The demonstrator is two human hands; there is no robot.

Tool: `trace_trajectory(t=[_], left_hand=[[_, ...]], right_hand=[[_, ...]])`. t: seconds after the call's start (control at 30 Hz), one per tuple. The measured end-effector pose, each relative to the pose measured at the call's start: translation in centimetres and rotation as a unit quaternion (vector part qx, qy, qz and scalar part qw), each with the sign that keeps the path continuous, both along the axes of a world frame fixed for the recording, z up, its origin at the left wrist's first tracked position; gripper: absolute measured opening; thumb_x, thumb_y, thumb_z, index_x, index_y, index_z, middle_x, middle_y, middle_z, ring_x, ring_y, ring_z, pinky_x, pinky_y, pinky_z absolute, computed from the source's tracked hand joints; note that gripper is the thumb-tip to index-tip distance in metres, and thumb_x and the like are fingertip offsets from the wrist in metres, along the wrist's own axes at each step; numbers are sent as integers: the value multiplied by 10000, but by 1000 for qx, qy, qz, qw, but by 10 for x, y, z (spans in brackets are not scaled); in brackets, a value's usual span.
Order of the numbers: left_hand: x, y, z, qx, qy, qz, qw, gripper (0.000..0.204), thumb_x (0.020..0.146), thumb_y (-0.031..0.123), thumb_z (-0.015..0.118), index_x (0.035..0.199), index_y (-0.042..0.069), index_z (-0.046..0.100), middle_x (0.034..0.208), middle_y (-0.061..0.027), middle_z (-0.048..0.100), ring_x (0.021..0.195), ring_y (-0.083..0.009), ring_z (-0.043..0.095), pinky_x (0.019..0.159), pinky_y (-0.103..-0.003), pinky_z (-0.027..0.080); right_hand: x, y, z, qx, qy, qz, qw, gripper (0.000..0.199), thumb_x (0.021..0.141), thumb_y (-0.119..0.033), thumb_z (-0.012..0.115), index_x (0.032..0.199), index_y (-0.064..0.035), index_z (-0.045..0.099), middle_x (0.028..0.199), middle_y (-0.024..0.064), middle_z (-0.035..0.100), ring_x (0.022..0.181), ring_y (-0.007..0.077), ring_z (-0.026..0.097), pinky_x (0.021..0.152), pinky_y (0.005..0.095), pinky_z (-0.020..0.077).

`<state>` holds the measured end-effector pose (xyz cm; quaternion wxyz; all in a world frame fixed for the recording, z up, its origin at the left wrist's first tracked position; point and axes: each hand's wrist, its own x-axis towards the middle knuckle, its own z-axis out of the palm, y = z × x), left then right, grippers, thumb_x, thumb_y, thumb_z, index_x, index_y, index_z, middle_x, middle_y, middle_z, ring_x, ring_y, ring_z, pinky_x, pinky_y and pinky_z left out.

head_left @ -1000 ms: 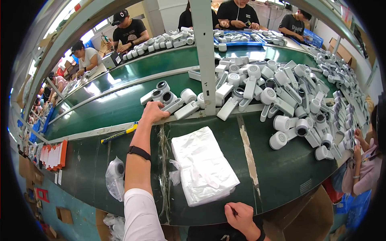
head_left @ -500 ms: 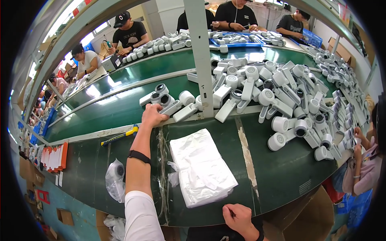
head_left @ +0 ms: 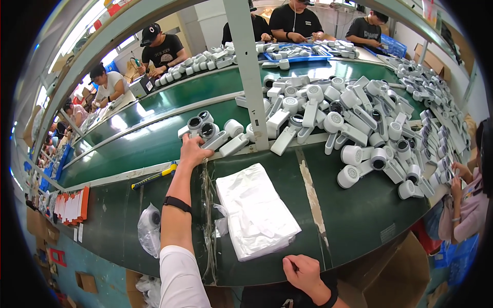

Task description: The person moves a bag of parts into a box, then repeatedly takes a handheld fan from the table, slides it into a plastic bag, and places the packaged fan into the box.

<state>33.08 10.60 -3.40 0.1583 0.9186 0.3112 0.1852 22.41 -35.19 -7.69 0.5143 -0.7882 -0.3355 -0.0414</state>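
My left hand [head_left: 194,150] reaches over the near rail, its fingers bent round a grey-white hair-dryer-shaped device [head_left: 195,123] with a dark round end; the fingertips are partly hidden. More such devices lie beside it, including one [head_left: 230,134] with its handle pointing toward me. In front of me a stack of thin white plastic bags [head_left: 258,213] rests on the dark green worktop. My right hand [head_left: 304,274] is curled into a loose fist at the worktop's near edge, with nothing visible in it. Left of my forearm is a device in a clear bag [head_left: 149,231].
A large heap of devices [head_left: 334,113] covers the right side. A metal post [head_left: 246,72] rises beyond the bags. At left lie a yellow-and-black tool [head_left: 154,176] and orange-and-white cards [head_left: 72,206]. Several people work across the green belt [head_left: 123,146]; another person [head_left: 467,200] is at right.
The device at my left hand has tipped so its dark round end shows more. My left fingers have closed in around it. My right hand stays curled; the view has shifted slightly.
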Motion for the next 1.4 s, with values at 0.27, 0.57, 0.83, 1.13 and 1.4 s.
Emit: trace_trajectory(t=[0.27, 0.57, 0.83, 1.13, 1.4], left_hand=[[-11, -10, 13, -11, -24, 14, 1000, 444, 548, 337, 819, 855, 40, 697, 1344, -297, 419, 1117, -395, 574, 948, -405, 474], [-64, -5, 29, 101, -148, -12, 984, 342, 595, 276, 814, 820, 46, 699, 1406, -307, 361, 1163, -395, 552, 905, -427, 493], [-100, -128, 99, 166, -213, -220, 937, 325, 569, 202, 859, 804, 42, 701, 1414, -260, 357, 1152, -408, 555, 937, -423, 474], [6, -264, 38, 7, -85, -255, 963, 277, 589, 208, 787, 768, 38, 660, 1312, -305, 407, 1029, -443, 575, 871, -442, 506], [42, -274, -10, -128, 71, -263, 954, 526, 635, 373, 836, 1038, 79, 671, 1303, -310, 401, 1001, -416, 611, 916, -429, 500]], right_hand=[[-1, 1, 3, 7, 7, -5, 1000, 38, 791, -49, 705, 777, -40, 671, 591, 65, 585, 469, 203, 553, 452, 300, 431], [-4, 5, 2, 20, -9, -12, 1000, 70, 811, -92, 706, 772, -45, 671, 588, 46, 581, 473, 181, 555, 453, 284, 445], [-3, -1, -1, 10, -32, -32, 999, 84, 813, -107, 699, 765, -47, 666, 607, 55, 601, 493, 204, 576, 472, 301, 465], [-7, 2, -6, 66, -28, -11, 997, 61, 812, -79, 706, 801, -26, 677, 653, 89, 621, 505, 208, 584, 487, 298, 462], [-7, -3, -7, 74, -10, 26, 997, 67, 819, -100, 702, 807, -43, 670, 627, 57, 598, 497, 202, 569, 480, 302, 464]])
